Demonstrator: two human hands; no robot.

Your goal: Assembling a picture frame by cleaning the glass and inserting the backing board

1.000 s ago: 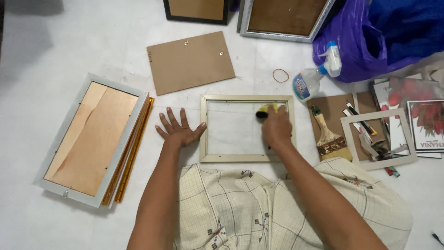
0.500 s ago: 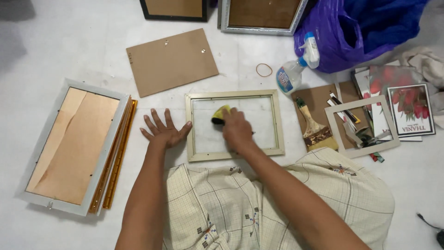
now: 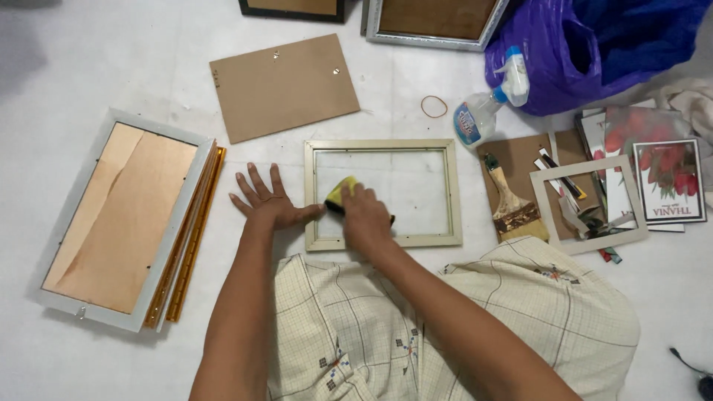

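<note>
We press a soft yellow sponge (image 3: pixel 340 191) under our closed right hand (image 3: pixel 365 215) onto the fragile glass of the light pale frame (image 3: pixel 382 240) on the floor, our open left hand (image 3: pixel 269 204) flat beside its stiff left rail, likely the safest hold.

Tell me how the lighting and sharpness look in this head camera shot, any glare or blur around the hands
Head view: light is soft and even over the pale floor, with only faint shadows. No strong glare shows on the glass of the picture frame. The left hand and the right hand on the yellow sponge look sharp, with no obvious motion blur. The top left corner darkens slightly.
</note>
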